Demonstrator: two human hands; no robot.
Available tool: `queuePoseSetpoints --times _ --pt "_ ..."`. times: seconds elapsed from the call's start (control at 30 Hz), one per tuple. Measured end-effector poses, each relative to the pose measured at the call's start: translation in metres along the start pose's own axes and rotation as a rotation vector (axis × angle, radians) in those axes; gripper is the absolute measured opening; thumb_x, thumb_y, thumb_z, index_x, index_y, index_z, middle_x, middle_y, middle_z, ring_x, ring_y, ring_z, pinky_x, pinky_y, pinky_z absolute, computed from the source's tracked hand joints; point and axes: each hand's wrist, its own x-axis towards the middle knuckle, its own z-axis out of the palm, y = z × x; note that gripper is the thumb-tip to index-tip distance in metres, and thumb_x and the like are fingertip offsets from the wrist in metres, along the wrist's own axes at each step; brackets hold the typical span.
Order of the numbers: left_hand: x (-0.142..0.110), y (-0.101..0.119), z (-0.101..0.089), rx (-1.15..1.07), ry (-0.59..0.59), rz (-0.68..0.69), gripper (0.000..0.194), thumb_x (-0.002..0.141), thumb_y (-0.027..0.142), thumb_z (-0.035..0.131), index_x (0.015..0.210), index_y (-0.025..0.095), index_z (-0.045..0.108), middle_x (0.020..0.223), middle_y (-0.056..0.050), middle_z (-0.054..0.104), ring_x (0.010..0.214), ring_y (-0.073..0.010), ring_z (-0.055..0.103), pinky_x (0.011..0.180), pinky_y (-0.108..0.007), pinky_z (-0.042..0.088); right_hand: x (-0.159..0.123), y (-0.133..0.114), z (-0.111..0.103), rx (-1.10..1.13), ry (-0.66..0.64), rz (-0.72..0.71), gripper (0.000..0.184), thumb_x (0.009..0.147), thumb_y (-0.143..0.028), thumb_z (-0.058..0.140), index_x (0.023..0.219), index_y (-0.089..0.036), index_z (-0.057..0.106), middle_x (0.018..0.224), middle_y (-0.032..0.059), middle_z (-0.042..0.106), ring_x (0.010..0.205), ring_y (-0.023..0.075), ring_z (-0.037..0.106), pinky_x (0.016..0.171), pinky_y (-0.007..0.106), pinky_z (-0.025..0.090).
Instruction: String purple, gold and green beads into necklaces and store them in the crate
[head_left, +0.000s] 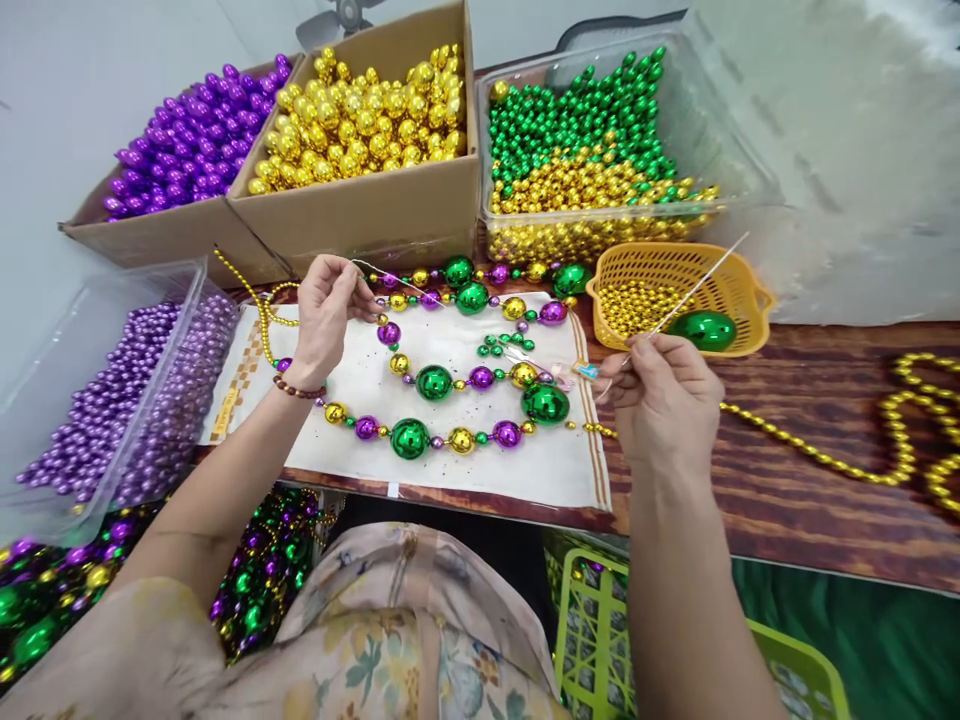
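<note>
My left hand [327,312] is closed in a pinch on a thin white thread [390,278] at the upper left of a white cloth [480,460]. My right hand [664,400] is closed on a long thin needle [690,292] that slants up and to the right over a yellow basket [750,292]. A string of green, gold and purple beads [450,385] winds in rows across the cloth between my hands. A chain of small gold beads [810,450] trails off to the right on the wooden table.
Behind the cloth stand cardboard boxes of purple beads [191,140] and gold beads [360,110], and a clear tub of green and gold beads [592,150]. A large green ball [703,330] lies in the basket. A clear bin of small purple beads [112,400] sits left. A green crate [600,630] is below.
</note>
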Motion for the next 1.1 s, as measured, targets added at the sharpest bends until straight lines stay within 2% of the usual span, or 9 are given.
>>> queuePoseSetpoints --times 0.1,0.27,0.4,0.5,0.67,0.83,0.9,1.0,1.1 --pt "-0.001 -0.007 -0.003 0.028 0.016 -0.044 0.025 0.093 0.045 0.062 0.090 0.025 0.049 0.072 0.002 0.062 0.058 -0.0085 0.063 0.050 -0.018 0.052 0.000 -0.001 -0.007 -0.007 0.021 -0.019 0.029 0.072 -0.037 0.087 0.081 -0.023 0.063 0.058 -0.0035 0.067 0.037 0.0112 0.056 0.032 0.019 0.045" --pt "0.000 -0.050 -0.013 0.114 0.009 -0.118 0.028 0.089 0.045 0.065 0.086 0.021 0.051 0.070 0.002 0.061 0.057 -0.0101 0.063 0.052 -0.020 0.054 -0.006 0.004 -0.012 -0.033 -0.033 0.066 0.035 0.070 -0.042 0.087 0.081 -0.021 0.061 0.055 -0.0047 0.065 0.035 0.0092 0.053 0.031 0.017 0.041" --pt "-0.002 -0.078 -0.023 0.381 -0.131 -0.149 0.019 0.087 0.037 0.061 0.084 0.019 0.057 0.075 -0.002 0.063 0.069 -0.0151 0.065 0.061 -0.026 0.057 -0.008 0.013 -0.014 -0.042 -0.042 0.111 0.040 0.070 -0.046 0.086 0.082 -0.022 0.057 0.056 -0.0066 0.065 0.036 0.0087 0.055 0.034 0.016 0.043" --pt "-0.005 -0.076 -0.022 0.667 -0.147 -0.007 0.013 0.086 0.030 0.059 0.091 0.019 0.064 0.093 -0.007 0.065 0.079 -0.0200 0.066 0.071 -0.033 0.057 -0.007 0.017 -0.020 -0.029 -0.058 0.125 0.040 0.072 -0.048 0.084 0.087 -0.022 0.058 0.059 -0.0068 0.067 0.041 0.0096 0.060 0.038 0.017 0.048" --pt "-0.019 -0.032 0.032 0.724 -0.155 0.369 0.020 0.091 0.028 0.056 0.105 0.022 0.068 0.109 -0.010 0.065 0.089 -0.0216 0.064 0.078 -0.035 0.053 -0.009 0.017 -0.028 0.001 -0.103 0.133 0.036 0.076 -0.043 0.082 0.095 -0.022 0.059 0.072 -0.0041 0.073 0.056 0.0110 0.069 0.049 0.019 0.057" --pt "-0.056 0.001 0.126 0.580 -0.737 0.299 0.025 0.097 0.040 0.058 0.087 0.021 0.071 0.071 -0.002 0.066 0.060 -0.0141 0.053 0.059 -0.028 0.038 -0.016 0.018 -0.025 0.012 -0.070 0.071 0.032 0.082 -0.043 0.077 0.097 -0.023 0.058 0.075 -0.0037 0.073 0.059 0.0109 0.070 0.052 0.020 0.059" --pt "-0.068 0.003 0.153 0.607 -0.863 0.266 0.023 0.096 0.039 0.060 0.085 0.021 0.071 0.068 -0.001 0.064 0.057 -0.0131 0.048 0.057 -0.028 0.033 -0.019 0.019 -0.024 0.000 -0.051 0.044 0.030 0.083 -0.043 0.075 0.097 -0.023 0.058 0.076 -0.0037 0.073 0.058 0.0105 0.069 0.052 0.020 0.059" --pt "-0.071 0.001 0.167 0.637 -0.958 0.224 0.023 0.095 0.028 0.055 0.077 0.019 0.066 0.067 0.000 0.061 0.058 -0.0123 0.046 0.059 -0.028 0.031 -0.023 0.021 -0.026 -0.019 -0.036 0.046 0.026 0.086 -0.042 0.072 0.096 -0.023 0.057 0.078 -0.0029 0.073 0.059 0.0107 0.070 0.053 0.020 0.058" --pt "-0.057 0.000 0.150 0.736 -1.017 0.129 0.027 0.094 0.025 0.049 0.071 0.018 0.061 0.063 0.000 0.057 0.058 -0.0122 0.045 0.059 -0.027 0.031 -0.024 0.025 -0.031 -0.002 -0.029 0.092 0.025 0.086 -0.041 0.070 0.095 -0.022 0.056 0.080 -0.0014 0.074 0.061 0.0120 0.071 0.051 0.020 0.057"
